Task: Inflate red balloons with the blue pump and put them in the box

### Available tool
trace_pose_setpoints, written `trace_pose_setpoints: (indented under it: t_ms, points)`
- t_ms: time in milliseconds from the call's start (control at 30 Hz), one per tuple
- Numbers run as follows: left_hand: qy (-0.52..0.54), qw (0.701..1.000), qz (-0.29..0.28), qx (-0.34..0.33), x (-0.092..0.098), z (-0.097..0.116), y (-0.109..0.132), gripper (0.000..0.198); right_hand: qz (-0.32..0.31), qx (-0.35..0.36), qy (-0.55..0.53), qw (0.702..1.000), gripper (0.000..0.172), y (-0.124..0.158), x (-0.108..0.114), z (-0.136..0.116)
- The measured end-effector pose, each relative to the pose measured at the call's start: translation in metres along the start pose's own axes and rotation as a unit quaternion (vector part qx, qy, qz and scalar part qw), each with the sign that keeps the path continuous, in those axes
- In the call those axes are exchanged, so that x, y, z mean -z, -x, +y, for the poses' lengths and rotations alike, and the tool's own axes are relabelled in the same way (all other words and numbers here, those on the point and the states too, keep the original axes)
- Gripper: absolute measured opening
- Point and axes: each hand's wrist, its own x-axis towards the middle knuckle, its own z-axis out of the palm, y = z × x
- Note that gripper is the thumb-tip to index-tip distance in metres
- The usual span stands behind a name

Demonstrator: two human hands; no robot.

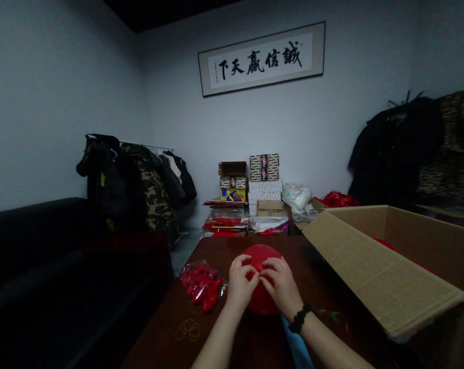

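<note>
A round, inflated red balloon (264, 302) is in front of me, above the dark table. My left hand (241, 284) is at its left side, thumb and forefinger pinched together near the middle of the near face. Against the right side is my right hand (281, 284), wearing a black wristband, with its thumb and forefinger meeting the left ones. What they pinch is small, apparently the balloon's neck. To the left lies a clear plastic bag of uninflated red balloons (201, 284). Several rubber bands (188, 330) rest closer to me. A blue object (298, 346) is partly hidden under my right forearm.
A large open cardboard box (378, 266) with red things inside stands to the right. Boxes and red packets (226, 225) are stacked beyond the table (212, 251). A black sofa (55, 287) is on the left, near a clothes rack (147, 179).
</note>
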Motion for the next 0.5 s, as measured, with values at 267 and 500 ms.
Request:
trace_pose_setpoints:
  t_ms: [267, 500]
  points:
    - [-0.011, 0.999, -0.020, -0.024, 0.006, -0.002, 0.006, 0.010, -0.011, -0.067, -0.075, 0.995, 0.009, 0.002, -0.004, 0.016]
    - [-0.072, 0.995, -0.023, -0.059, 0.006, 0.014, 0.013, 0.011, -0.078, -0.014, -0.072, 0.994, 0.011, 0.003, 0.010, -0.001]
